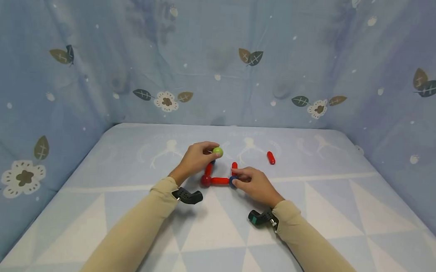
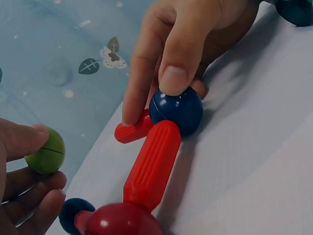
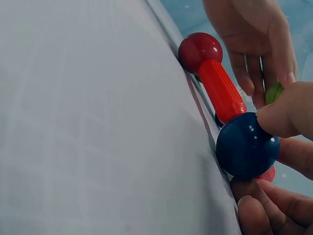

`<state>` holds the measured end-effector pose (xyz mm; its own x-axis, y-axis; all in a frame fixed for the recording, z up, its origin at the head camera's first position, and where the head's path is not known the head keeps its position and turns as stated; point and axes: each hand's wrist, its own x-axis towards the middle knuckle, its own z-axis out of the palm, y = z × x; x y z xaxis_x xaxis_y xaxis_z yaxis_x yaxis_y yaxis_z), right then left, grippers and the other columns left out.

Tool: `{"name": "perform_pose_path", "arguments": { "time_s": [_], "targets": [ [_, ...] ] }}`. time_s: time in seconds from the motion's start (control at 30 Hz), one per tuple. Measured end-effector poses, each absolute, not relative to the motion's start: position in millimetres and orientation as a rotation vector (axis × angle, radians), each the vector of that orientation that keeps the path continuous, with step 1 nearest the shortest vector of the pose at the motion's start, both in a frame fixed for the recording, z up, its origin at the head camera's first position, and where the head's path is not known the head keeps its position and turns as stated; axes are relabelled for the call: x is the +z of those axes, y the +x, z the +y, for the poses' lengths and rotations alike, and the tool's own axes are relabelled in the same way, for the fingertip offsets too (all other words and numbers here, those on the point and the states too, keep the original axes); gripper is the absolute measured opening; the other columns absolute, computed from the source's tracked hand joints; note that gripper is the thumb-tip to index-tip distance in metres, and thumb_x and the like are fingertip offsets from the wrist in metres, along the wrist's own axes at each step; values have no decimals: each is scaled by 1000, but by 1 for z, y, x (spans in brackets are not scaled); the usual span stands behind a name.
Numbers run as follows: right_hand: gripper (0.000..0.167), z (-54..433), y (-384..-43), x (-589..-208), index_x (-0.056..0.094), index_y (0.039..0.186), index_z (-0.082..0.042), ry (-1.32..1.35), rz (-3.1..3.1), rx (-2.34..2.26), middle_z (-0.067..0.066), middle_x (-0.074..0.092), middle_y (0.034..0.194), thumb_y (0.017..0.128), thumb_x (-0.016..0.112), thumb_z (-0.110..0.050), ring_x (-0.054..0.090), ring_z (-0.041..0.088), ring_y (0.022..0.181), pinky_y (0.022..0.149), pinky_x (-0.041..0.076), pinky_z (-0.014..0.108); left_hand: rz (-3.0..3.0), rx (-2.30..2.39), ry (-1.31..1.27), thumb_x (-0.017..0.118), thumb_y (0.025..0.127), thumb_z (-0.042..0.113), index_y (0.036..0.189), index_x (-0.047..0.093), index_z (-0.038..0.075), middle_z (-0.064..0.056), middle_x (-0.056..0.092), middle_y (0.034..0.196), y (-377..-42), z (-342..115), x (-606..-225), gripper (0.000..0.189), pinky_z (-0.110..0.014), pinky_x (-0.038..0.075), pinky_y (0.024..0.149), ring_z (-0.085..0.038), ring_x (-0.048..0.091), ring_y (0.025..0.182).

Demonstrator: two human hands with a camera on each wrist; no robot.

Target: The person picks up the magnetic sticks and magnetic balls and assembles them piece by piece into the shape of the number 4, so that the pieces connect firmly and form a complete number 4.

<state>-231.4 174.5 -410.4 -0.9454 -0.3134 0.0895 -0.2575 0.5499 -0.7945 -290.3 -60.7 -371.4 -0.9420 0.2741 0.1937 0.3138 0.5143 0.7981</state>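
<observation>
Head view: pinching unjoined green ball (image 1: 218, 152) in left hand (image 1: 199, 156) and, in right hand (image 1: 254, 184), blue ball (image 1: 232, 182) already joined to bar (image 1: 220, 181), with rod (image 1: 270, 158) loose, two o'clock from blue.

Tabletop (image 1: 212, 227); hanging cloth (image 1: 206, 77) behind and at both sides. Toward table middle, balls and rods laid as a U, open to rear. Corner ball (image 1: 206, 181) front left. Cross rod (image 1: 220, 181) runs right from it to front-right ball (image 1: 232, 182), between right hand's (image 1: 255, 185) fingers. Left rod (image 1: 209, 169) runs back to rear-left ball (image 2: 71, 214); right rod (image 1: 235, 165) back from front-right ball. Held ball (image 1: 218, 152) in left hand (image 1: 196, 159), above rear-left ball, apart. Loose rod (image 1: 270, 158) farther right, behind right hand.
</observation>
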Motion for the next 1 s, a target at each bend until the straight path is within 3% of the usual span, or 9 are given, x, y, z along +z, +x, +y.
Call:
{"name": "perform_pose_path", "arguments": {
  "time_s": [0.37, 0.63, 0.8, 1.0],
  "targets": [
    [43, 174, -233, -412, 66, 134, -18, -472, 2716, -1381, -1, 64, 122, 94, 72, -31, 63, 16, 101, 84, 51, 36, -2646, -1665, -455, 70, 96, 24, 133, 64, 11, -4, 66, 125, -295, -48, -372, 40, -37, 54, 88, -21, 66, 105],
    [43, 174, -232, -411, 66, 135, -18, -499, 2716, -1374, -1, 64, 121, 94, 71, -32, 63, 15, 100, 82, 51, 36, -2741, -1605, -500, 69, 97, 25, 134, 64, 12, -3, 65, 125, -297, -43, -373, 40, -38, 52, 86, -20, 66, 101],
    [43, 174, -232, -411, 66, 135, -19, -525, 2729, -1371, -3, 65, 119, 94, 71, -32, 64, 15, 99, 83, 51, 37, -2770, -1570, -566, 71, 95, 23, 132, 66, 12, -4, 66, 125, -299, -40, -372, 39, -37, 52, 88, -22, 64, 107],
    [43, 176, -232, -412, 66, 134, -18, -549, 2713, -1403, -3, 65, 119, 94, 72, -32, 65, 14, 99, 84, 51, 38, -2812, -1464, -622, 72, 94, 21, 132, 65, 6, -9, 67, 123, -303, -31, -371, 42, -37, 53, 90, -24, 66, 106]
  ]
}}
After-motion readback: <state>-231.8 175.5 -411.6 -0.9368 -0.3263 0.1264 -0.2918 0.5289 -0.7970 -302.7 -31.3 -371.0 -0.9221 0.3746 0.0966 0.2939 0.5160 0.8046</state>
